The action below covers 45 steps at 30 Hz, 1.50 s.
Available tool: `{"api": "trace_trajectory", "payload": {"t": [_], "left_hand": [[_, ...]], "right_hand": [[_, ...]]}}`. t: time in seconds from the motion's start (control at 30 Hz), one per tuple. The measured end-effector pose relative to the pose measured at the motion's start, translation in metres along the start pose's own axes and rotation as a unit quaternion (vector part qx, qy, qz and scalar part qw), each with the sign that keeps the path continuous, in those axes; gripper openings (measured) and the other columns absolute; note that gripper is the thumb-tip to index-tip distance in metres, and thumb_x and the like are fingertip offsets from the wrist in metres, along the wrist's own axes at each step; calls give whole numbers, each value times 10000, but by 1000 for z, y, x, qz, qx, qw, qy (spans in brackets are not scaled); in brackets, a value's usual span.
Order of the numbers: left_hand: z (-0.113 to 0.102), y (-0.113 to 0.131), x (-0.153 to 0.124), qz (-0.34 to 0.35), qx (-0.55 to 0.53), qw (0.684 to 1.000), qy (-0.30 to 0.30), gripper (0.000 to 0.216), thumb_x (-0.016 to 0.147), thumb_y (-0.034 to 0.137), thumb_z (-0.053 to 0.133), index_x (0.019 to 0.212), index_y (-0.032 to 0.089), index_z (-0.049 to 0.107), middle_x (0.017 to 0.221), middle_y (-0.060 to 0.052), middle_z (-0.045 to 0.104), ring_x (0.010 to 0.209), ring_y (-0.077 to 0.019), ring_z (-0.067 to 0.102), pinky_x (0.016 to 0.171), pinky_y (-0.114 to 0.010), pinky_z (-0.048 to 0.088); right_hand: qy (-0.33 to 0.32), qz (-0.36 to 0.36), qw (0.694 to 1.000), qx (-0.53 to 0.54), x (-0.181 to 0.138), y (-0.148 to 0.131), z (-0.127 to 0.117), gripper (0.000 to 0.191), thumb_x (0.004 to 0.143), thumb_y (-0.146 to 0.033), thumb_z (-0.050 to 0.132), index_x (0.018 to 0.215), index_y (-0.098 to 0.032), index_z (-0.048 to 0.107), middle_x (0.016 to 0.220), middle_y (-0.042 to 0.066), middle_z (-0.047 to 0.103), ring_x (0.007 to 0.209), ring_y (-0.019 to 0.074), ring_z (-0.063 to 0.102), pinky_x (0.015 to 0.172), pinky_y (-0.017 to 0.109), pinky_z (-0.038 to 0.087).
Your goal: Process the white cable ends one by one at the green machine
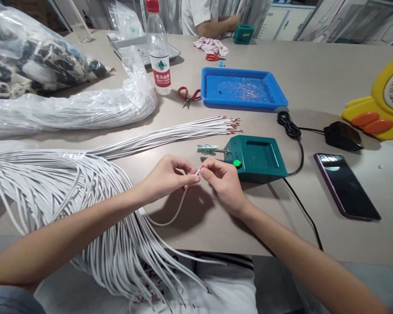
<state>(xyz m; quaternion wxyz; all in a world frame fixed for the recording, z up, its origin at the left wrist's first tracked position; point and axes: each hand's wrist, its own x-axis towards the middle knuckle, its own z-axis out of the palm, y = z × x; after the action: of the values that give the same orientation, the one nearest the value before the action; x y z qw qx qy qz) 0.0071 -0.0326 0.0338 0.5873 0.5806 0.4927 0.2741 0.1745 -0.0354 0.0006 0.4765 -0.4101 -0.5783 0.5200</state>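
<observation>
My left hand (170,176) pinches a white cable (180,205) close to its end. At the cable's reddish tip, the thumb and forefinger of my right hand (224,181) are closed on it. The two hands almost meet in front of a green machine (257,157) with a green button and a small clip (207,149) on a metal shaft. A large bundle of white cables (101,235) hangs over the table edge onto my lap. Behind my left hand, a straighter row of white cables (170,133) lies with red-tipped ends pointing right.
A blue tray (242,105) holds small scraps, with red-handled scissors (189,96) beside it. A water bottle (160,52) stands behind the bagged cables (68,111). At right are a phone (347,187), a black adapter (343,135) and a yellow fan (383,96). Another person's arm (216,29) is across the table.
</observation>
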Motion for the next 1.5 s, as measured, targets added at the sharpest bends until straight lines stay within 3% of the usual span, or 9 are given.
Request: {"api": "trace_trajectory", "payload": {"t": [0.23,0.4,0.5,0.6,0.77,1.1,1.5], "left_hand": [[-1,-2,1,85,66,993,39,177,773,253,651,698,95,676,634,-20,632,546,-95,573,518,-189,436],[-3,-3,3,45,-26,998,36,202,770,282,656,729,84,655,619,-11,595,519,-105,577,506,-214,459],[-3,-3,3,5,-79,997,10,222,762,293,665,706,81,634,612,-13,591,502,-109,583,503,-225,473],[-1,-4,3,-11,-111,993,-26,244,767,311,665,685,84,624,617,-12,592,497,-101,575,513,-229,482],[0,-7,2,-21,-117,991,-62,277,775,343,664,675,87,630,619,-19,599,502,-95,565,513,-222,469],[-1,-9,2,-22,-111,992,-59,287,758,362,684,676,91,638,612,-21,612,483,-101,569,491,-220,443],[-3,-7,0,-35,-141,986,-79,261,779,333,671,693,89,631,638,-26,626,473,-93,577,493,-206,417]], "right_hand": [[0,35,999,-1,-1,0,3,238,770,-369,657,678,-163,583,661,-3,565,619,114,495,608,254,405],[24,-16,998,-61,-1,5,3,170,806,-277,607,679,-168,574,687,0,558,655,124,524,627,259,435],[58,-64,993,-81,-3,9,2,62,827,-240,591,836,-182,612,850,28,580,795,148,571,683,271,486],[67,-121,985,-107,-5,11,2,153,823,-202,607,976,-203,611,953,43,559,867,156,573,706,279,514],[64,-191,967,-156,-6,10,1,190,819,-158,618,1000,-213,607,951,40,563,828,144,566,665,275,513],[42,-212,959,-181,-4,11,0,159,841,-154,603,985,-209,645,913,39,572,819,138,569,643,269,509],[82,-222,956,-173,-5,9,2,116,820,-160,643,913,-218,682,823,15,575,720,124,564,610,271,497]]}}
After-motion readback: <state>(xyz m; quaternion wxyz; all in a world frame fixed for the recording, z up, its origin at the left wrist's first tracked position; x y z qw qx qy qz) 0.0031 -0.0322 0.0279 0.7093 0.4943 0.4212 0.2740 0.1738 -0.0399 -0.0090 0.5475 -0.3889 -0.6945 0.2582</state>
